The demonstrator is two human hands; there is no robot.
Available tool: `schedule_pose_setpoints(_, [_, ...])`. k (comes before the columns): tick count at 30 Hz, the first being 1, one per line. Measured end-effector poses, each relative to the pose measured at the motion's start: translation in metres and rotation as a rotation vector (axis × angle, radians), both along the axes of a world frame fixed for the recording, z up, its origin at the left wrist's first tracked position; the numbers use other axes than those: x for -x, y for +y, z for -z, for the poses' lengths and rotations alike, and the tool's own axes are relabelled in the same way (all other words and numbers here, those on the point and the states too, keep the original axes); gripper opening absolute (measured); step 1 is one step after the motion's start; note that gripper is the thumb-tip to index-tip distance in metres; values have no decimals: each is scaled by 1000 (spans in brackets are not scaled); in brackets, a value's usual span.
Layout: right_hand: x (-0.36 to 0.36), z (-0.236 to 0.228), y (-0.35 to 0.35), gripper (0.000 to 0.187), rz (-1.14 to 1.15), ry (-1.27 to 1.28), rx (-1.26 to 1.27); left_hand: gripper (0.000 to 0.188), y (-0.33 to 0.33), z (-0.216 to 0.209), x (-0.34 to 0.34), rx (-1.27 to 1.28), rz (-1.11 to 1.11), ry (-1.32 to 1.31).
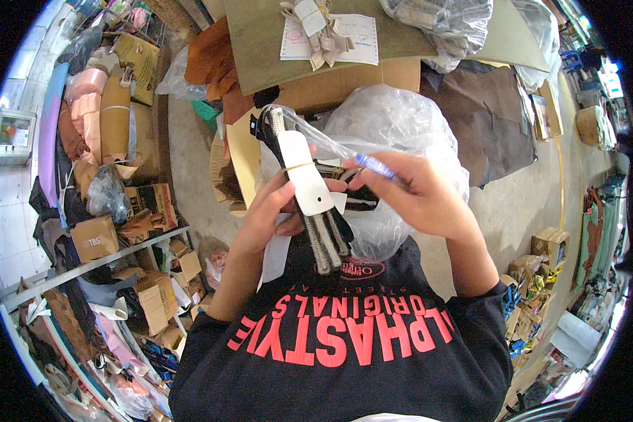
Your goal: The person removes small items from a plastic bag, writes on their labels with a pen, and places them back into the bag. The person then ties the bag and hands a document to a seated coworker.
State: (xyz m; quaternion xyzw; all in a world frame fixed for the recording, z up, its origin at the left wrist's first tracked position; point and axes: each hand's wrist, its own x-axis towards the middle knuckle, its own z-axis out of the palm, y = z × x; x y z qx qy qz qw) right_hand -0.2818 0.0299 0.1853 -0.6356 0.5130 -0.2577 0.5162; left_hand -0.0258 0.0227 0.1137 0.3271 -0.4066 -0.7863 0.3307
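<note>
My left hand [269, 211] is closed around a bundle of black and grey woven straps [325, 243], held at a tilt in front of my chest. Against the straps lies a white card [307, 186] with a small dark hole, and a tan rubber band [297, 167] goes round it. Between the fingers of my right hand [429, 197] is a blue-and-white pen [374, 166], just right of the card. A large clear plastic bag [401, 119] sits behind and below both hands, with dark pieces partly visible by it.
Ahead stands a greenish board surface [257, 42] bearing a beige strap bundle [316, 32] on a printed sheet [362, 42] and clear-wrapped goods [443, 28]. Brown leather sheets [471, 119] lie to the right. Leftward are a metal rack [98, 264], cartons [95, 238] and material rolls [114, 116].
</note>
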Motion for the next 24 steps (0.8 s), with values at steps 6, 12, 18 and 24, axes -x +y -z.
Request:
schedule_pose_setpoints(6, [0,-6,3,33,-4,15,54,80,0,-9,1,50,21,93])
schedule_pose_setpoints(12, [-14,-3,13,92,-17,199,234,75,-6,-14,14,102,-22,159])
schedule_pose_setpoints(18, [-9,5,14,70,178,270,227,65,-17,-5,25,-199,21,424])
schedule_pose_setpoints(24, [39,6,-1,49,408,18,110,46,-38,61,23,-641,1,561])
